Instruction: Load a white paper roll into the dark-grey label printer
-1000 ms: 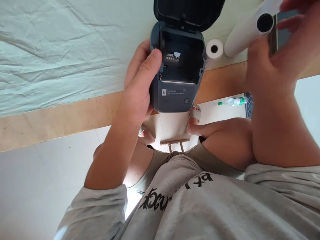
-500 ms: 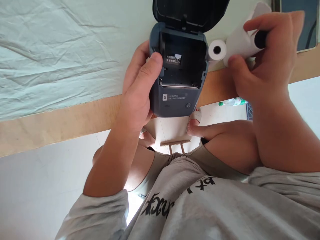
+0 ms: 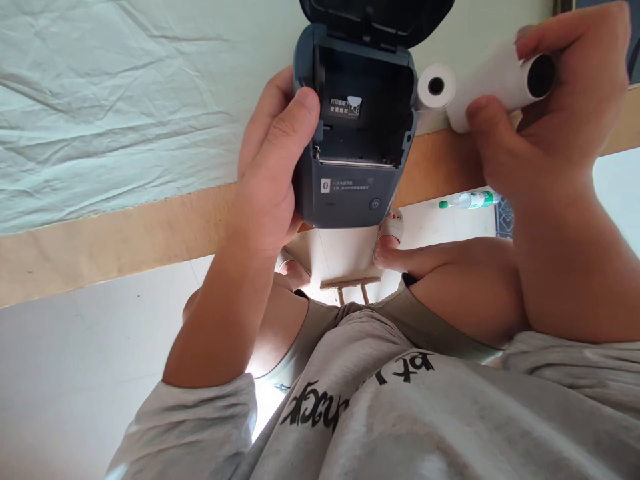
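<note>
Nearest the camera: gray shirt (image 3: 425,427) with black lettering, both forearms reaching forward from its sleeves.

Left hand (image 3: 273,157): clamped on the left side of a dark blue printer (image 3: 345,193). Thumb lies over the side rim, pointing up and inward; fingers wrap behind, mostly hidden. Wrist roughly in line with forearm.

Right hand (image 3: 520,73): bent inward at the wrist, closed on a large white roll (image 3: 493,80). Thumb presses the near side, one fingertip meets the upper edge by the dark end. Remaining fingers curl behind; their contact cannot be seen.

Printer sits between the hands, left of the roll, its lower end overlapping the desk edge in view. Black lid (image 3: 375,20) stands open beyond the body, cut off by the frame top. Black interior lies exposed, carrying a printed label (image 3: 345,107); power button (image 3: 375,205) on the front panel.

Small white roll (image 3: 436,87), dark-cored, occupies the space between printer and large roll, just beside both.

Desk (image 3: 115,237): bare wooden edge, wrinkled pale green cloth (image 3: 125,120) behind. Dark framed object (image 3: 635,40) at upper right, partly covered by the right hand.

Floor (image 3: 75,373), below: green-capped bottle (image 3: 475,201) lying near a blue patterned mat (image 3: 504,219).
</note>
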The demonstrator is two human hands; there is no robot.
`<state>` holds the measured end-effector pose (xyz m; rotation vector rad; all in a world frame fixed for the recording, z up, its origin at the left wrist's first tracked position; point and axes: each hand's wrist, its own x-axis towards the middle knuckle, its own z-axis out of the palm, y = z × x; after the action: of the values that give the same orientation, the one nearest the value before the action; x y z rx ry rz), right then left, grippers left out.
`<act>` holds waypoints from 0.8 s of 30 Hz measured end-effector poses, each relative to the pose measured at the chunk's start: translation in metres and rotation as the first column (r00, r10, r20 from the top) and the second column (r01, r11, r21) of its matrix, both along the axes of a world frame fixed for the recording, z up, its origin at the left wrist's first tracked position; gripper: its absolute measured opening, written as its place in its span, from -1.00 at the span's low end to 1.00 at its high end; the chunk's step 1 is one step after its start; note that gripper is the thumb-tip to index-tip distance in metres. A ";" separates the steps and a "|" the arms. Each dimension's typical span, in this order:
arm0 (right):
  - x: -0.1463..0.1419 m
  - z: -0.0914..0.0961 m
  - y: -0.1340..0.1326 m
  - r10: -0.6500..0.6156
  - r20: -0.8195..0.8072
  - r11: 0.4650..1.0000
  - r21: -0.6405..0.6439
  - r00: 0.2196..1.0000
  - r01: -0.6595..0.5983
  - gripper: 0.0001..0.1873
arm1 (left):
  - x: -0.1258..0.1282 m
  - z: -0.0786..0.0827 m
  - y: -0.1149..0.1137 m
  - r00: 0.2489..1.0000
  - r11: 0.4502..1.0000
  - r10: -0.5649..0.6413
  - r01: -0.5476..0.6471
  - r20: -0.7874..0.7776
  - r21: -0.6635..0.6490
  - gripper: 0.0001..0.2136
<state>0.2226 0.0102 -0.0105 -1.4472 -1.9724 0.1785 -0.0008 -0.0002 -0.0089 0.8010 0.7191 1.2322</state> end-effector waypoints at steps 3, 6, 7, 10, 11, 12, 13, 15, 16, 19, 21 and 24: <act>0.004 -0.005 0.002 0.100 -0.180 0.995 0.022 0.979 -0.098 -0.49 | -0.001 0.000 -0.001 1.000 1.000 -0.004 0.004 0.009 -0.005 -0.88; 0.001 -0.003 -0.003 0.070 -0.162 0.994 -0.072 0.984 -0.083 -0.49 | -0.001 0.000 0.000 1.000 0.999 -0.024 0.024 0.012 0.021 -0.86; 0.000 -0.001 -0.005 0.064 -0.108 0.994 -0.084 0.992 -0.074 -0.52 | -0.002 0.001 0.000 1.000 0.999 -0.027 0.027 0.009 0.028 -0.85; -0.002 0.001 -0.007 0.073 0.048 0.996 -0.048 0.996 -0.070 -0.60 | -0.002 0.000 0.000 0.999 0.999 -0.034 0.034 0.006 0.028 -0.84; -0.003 0.001 -0.006 0.079 0.044 0.997 -0.031 0.996 -0.077 -0.56 | -0.001 0.000 0.000 0.999 0.999 -0.035 0.035 0.004 0.026 -0.84; -0.003 0.000 -0.006 0.083 0.003 0.996 -0.028 0.997 -0.083 -0.51 | -0.001 0.000 0.000 0.999 0.999 -0.035 0.035 0.001 0.023 -0.84; -0.003 -0.001 -0.005 0.088 -0.059 0.996 -0.031 0.994 -0.089 -0.45 | 0.000 0.001 0.000 0.999 0.999 -0.032 0.032 -0.003 0.025 -0.83; -0.005 -0.001 -0.006 0.086 -0.160 0.993 -0.065 0.983 -0.098 -0.40 | 0.000 0.001 -0.001 0.999 0.999 -0.031 0.031 -0.012 0.017 -0.82; -0.005 0.000 -0.007 0.080 -0.172 0.991 -0.089 0.982 -0.096 -0.41 | 0.001 0.002 -0.002 0.999 0.999 -0.033 0.034 -0.014 0.013 -0.82; -0.005 0.002 -0.010 0.076 -0.037 0.991 -0.104 0.996 -0.080 -0.52 | 0.001 0.003 -0.003 1.000 1.000 -0.021 0.021 0.000 -0.005 -0.85; -0.003 0.002 -0.009 0.061 0.090 0.998 -0.036 0.994 -0.058 -0.59 | 0.000 0.003 -0.003 1.000 1.000 -0.017 0.017 0.010 -0.023 -0.88; -0.001 0.000 -0.007 0.010 0.165 0.999 0.033 0.986 -0.015 -0.67 | -0.001 0.003 -0.003 0.999 0.999 -0.038 0.038 0.009 -0.025 -0.88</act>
<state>0.2214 0.0030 -0.0109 -1.4686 -2.1067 0.0303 -0.0015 -0.0027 -0.0061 0.7849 0.7083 1.1893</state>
